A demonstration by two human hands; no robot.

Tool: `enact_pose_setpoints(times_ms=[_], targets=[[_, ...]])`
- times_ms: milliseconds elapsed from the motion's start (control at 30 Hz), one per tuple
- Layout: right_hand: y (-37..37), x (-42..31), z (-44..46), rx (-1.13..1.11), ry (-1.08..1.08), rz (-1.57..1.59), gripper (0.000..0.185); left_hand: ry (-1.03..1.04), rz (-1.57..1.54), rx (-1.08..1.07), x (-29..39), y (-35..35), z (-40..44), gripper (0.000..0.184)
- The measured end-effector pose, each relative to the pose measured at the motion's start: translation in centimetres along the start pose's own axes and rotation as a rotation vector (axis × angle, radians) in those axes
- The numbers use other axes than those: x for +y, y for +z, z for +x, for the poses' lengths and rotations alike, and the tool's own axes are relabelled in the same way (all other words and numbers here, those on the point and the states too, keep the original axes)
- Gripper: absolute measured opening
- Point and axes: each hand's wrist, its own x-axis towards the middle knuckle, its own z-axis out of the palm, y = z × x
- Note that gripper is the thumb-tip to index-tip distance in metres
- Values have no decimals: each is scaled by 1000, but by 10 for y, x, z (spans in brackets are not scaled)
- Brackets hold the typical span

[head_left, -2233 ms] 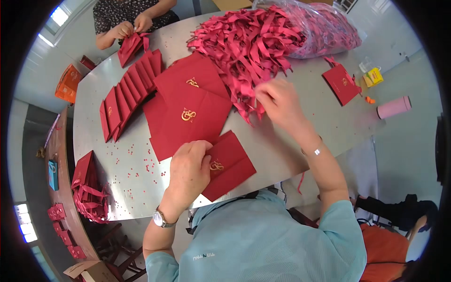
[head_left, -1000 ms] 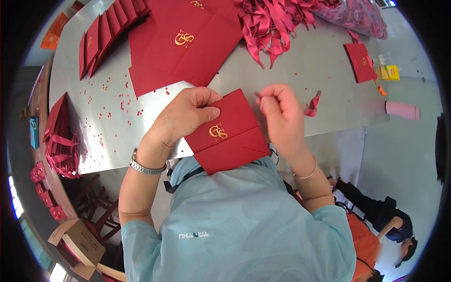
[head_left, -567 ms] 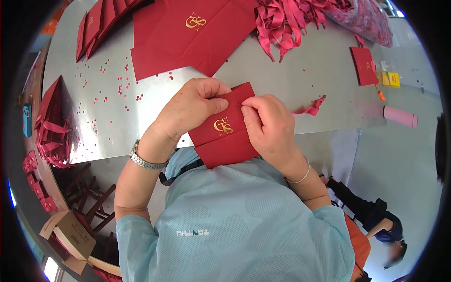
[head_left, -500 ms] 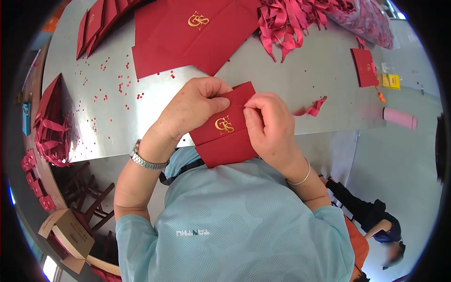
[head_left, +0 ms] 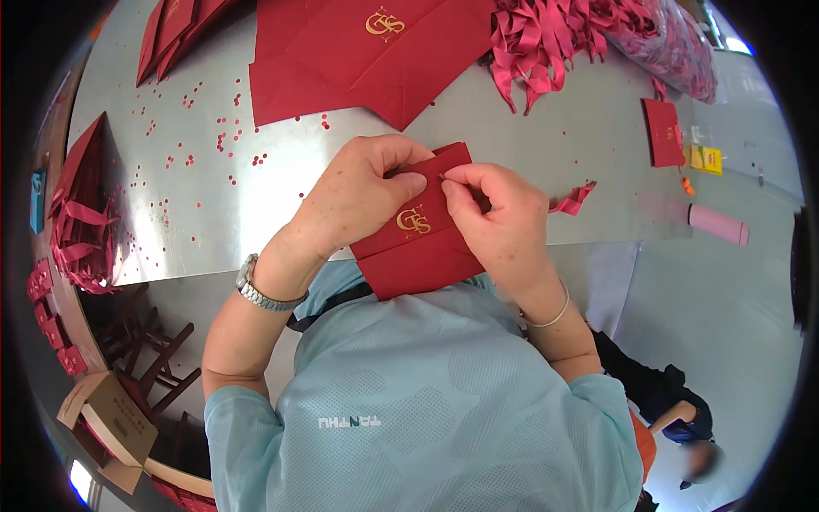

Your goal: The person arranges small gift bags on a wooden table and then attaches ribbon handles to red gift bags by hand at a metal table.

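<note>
A small red paper bag (head_left: 418,260) with a gold letter emblem lies tilted against my shirt, its upper part over the table edge. My left hand (head_left: 363,192) grips its upper left side, thumb on the front and fingers behind. At the bag's upper right, my right hand (head_left: 499,213) is closed, thumb and forefinger pinched against the front. A tiny dark bit shows at those fingertips, too small to name. A short red ribbon (head_left: 576,200) extends to the right from beside my right hand; its near end is hidden.
Large flat red bags (head_left: 367,64) and a heap of red ribbons (head_left: 537,47) lie at the back of the metal table (head_left: 281,213). Folded bags with ribbons (head_left: 84,218) stand at left. Red paper dots are scattered about. Another person (head_left: 674,397) is at lower right.
The view has shifted slightly. My right hand's pinch has moved slightly up the bag, and its fingers have turned a little. My left hand keeps its hold on the bag.
</note>
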Motion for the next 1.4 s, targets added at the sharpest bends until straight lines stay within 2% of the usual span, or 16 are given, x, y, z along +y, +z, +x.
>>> enact_pose_setpoints(times_ms=[167, 200, 267, 333, 433, 533, 567, 633, 700, 767, 867, 900, 967, 1100, 1400], targets=[[0, -4, 7, -53, -24, -66, 9, 152, 150, 58, -8, 2, -2, 21], [0, -5, 8, -63, -78, -126, 8, 154, 146, 59, -8, 2, -3, 21], [1, -8, 10, -74, -136, -190, 8, 242, 397, 111, -7, 4, -5, 21], [1, -11, 11, -172, -204, -409, 8, 259, 451, 126, -4, 8, -7, 20], [6, -4, 19, -148, -156, -235, 11, 277, 470, 138, -6, 6, -9, 20], [-4, 2, 33, -376, 448, 297, 18, 302, 478, 163, -7, 9, -10, 20], [-2, -1, 31, -376, 446, 294, 18, 323, 529, 198, -6, 11, -11, 20], [3, -8, 26, -206, 271, 145, 22, 329, 538, 197, -5, 10, -13, 20], [3, -3, 26, -249, 258, 159, 24, 332, 548, 193, -3, 8, -14, 19], [0, -3, 27, -290, 236, 176, 27, 241, 313, 72, 0, -1, -13, 20], [-5, -14, 19, -313, 189, 123, 28, 119, 215, -94, 13, -20, -6, 19], [-6, -16, 17, -294, 183, 142, 29, 122, 216, -87, 17, -23, -3, 19], [-7, -16, 15, -271, 173, 163, 30, 131, 302, -173, 22, -26, 2, 18], [-11, -17, 13, -277, 187, 154, 35, 116, 417, -209, 32, -23, 4, 16], [-16, -21, 14, -350, 100, 37, 41, 328, 614, -94, 23, -11, -2, 11]])
